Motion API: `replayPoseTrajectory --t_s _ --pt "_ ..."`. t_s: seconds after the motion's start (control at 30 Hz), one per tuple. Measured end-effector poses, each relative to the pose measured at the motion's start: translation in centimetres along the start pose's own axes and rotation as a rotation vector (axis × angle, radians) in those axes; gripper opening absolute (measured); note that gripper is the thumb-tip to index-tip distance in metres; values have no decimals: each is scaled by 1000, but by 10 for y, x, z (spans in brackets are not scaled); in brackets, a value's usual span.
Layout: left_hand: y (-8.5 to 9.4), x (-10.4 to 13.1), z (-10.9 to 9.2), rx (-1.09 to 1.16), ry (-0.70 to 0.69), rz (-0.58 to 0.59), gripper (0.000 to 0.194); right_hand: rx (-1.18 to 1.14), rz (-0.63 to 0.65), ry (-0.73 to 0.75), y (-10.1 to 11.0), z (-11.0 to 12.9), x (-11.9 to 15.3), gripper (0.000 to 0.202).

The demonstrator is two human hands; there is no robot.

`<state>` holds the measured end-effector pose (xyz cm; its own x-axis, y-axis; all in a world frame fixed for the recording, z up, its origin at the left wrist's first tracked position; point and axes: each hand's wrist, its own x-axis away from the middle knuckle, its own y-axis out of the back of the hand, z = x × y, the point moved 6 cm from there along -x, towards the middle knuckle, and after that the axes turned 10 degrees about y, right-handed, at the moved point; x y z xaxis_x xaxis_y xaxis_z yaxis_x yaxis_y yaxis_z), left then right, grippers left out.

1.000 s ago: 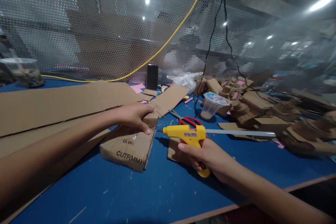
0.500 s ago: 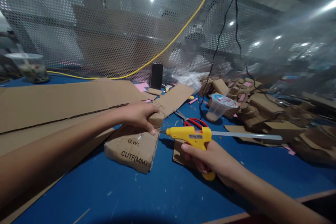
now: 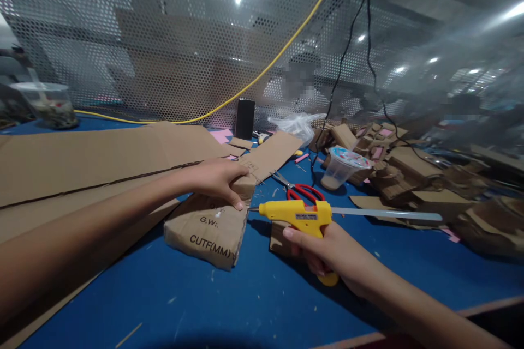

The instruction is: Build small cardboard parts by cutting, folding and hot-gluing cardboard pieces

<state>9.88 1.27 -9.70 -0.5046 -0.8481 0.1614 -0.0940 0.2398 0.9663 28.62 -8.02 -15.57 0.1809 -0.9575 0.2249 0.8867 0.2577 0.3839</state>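
Observation:
My right hand (image 3: 323,248) is wrapped round the handle of a yellow glue gun (image 3: 292,212), with a long clear glue stick (image 3: 388,212) poking out of its back. The gun's nozzle meets the right edge of a folded cardboard piece (image 3: 208,229) printed "G.W:" and "CUTF(MM)". From above, my left hand (image 3: 219,181) grips that piece, thumb on its top face near the nozzle; the other fingers are partly hidden behind it. Just beyond the gun lie red-handled scissors (image 3: 305,192). A small cardboard piece (image 3: 279,237) sits partly under the gun.
Large cardboard sheets (image 3: 102,152) cover the left of the blue table (image 3: 196,305). A cardboard strip (image 3: 272,157), a black phone-like slab (image 3: 244,119) and a plastic cup (image 3: 341,169) stand or lie further back. Cardboard pieces (image 3: 413,166) pile up at right. A yellow cable (image 3: 262,73) hangs behind.
The glue gun and my right hand have shifted very slightly, the nozzle staying at the cardboard edge. My left hand keeps its hold in the same place.

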Motion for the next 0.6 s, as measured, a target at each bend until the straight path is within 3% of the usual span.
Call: replayPoseTrajectory --t_s 0.33,0.6 --pt "1 1 -1 -51 29 0 54 -26 42 23 -2 4 4 30" --pt "2 2 -1 -56 27 0 48 -12 27 -41 -5 12 12 31"
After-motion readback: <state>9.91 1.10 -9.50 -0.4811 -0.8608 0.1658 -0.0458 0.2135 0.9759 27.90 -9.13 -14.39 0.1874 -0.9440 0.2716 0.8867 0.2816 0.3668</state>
